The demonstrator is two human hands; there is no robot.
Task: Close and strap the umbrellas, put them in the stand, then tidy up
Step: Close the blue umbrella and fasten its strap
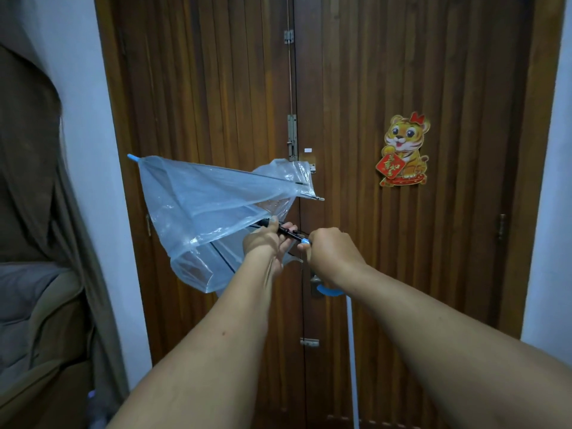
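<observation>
A clear plastic umbrella (204, 209) with a blue tip hangs half folded in front of the wooden door, its tip pointing up and to the left. My left hand (267, 241) is closed around the black shaft close to the canopy. My right hand (329, 252) grips the blue curved handle (331, 291), whose hook shows below my wrist. The canopy is loose and crumpled, with black ribs sticking out toward the right. No umbrella stand is in view.
The brown double door (371, 88) fills the view, with metal latches (292, 134) down its middle and a tiger sticker (404, 150). A thin white pole (353, 360) leans against the door at the lower right. Cloth and cushions (34, 305) are piled at the left.
</observation>
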